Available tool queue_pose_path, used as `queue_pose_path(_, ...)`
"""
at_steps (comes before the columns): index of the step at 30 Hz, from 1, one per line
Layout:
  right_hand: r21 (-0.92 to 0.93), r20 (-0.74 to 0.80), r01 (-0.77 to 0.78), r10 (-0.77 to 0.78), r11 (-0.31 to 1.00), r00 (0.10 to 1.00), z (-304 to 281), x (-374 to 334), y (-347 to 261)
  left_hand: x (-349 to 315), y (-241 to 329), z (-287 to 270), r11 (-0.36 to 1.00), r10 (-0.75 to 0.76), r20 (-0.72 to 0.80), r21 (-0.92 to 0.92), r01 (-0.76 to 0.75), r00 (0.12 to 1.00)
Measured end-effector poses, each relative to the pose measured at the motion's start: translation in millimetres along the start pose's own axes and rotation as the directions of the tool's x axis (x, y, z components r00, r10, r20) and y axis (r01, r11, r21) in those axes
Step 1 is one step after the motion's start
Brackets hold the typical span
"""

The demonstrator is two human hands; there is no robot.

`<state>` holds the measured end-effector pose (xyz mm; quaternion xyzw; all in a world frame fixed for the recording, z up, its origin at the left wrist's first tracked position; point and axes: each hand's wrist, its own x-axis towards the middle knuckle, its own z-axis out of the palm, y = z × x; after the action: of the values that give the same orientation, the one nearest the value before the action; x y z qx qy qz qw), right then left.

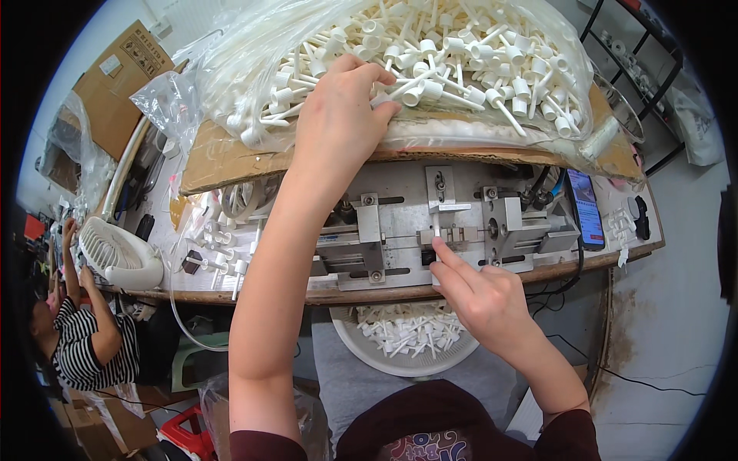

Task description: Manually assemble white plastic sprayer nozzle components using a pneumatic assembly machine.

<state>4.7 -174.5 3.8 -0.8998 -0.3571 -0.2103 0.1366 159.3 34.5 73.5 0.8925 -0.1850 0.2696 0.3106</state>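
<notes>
My left hand (342, 111) reaches into a heap of white plastic caps with stems (453, 58). Its thumb and index finger are bent and apart, with a stemmed cap between them; the other fingers are partly hidden. At the metal fixture (384, 250) on the bench, my right hand (484, 296) has its index finger stretched over a white stemmed piece (437, 222). That piece stands lengthwise between the metal blocks, and the fingers close on its near end. The right thumb is hidden.
Cardboard (231, 161) and clear plastic carry the heap above the fixture. A round tub (361, 353) of white pieces sits below the bench edge. Loose white parts (219, 246) and a white fan-like device (119, 253) are left; a phone (586, 207) stands right. Another person (88, 338) works far left.
</notes>
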Motion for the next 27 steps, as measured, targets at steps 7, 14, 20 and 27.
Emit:
queue_pose_path(7, -0.002, 0.032, -0.018, 0.018, 1.0, 0.999, -2.9, 1.9, -1.9, -20.6, 29.6, -29.3, 0.992, 0.0, -0.058, -0.13, -0.008, 0.998)
queue_pose_path(14, 0.219, 0.01, -0.118, 0.119, 0.969, 0.993, -50.1, 56.1, 25.4, -92.3, 62.0, -60.4, 0.956, -0.006, -0.024, -0.295, -0.002, 1.0)
queue_pose_path(20, -0.316, -0.245, -0.049, -0.031, 0.947, 0.969, -49.9, 134.5, 92.1, -141.3, 74.1, -37.5, 0.961, 0.16, 0.142, -0.249, -0.121, 0.977)
queue_pose_path(27, -0.297, 0.147, 0.062, -0.019, 0.953, 0.989, -26.8, 190.1, 99.9, -166.9, 70.5, -0.7, 0.985, 0.173, 0.156, 0.001, -0.175, 0.972)
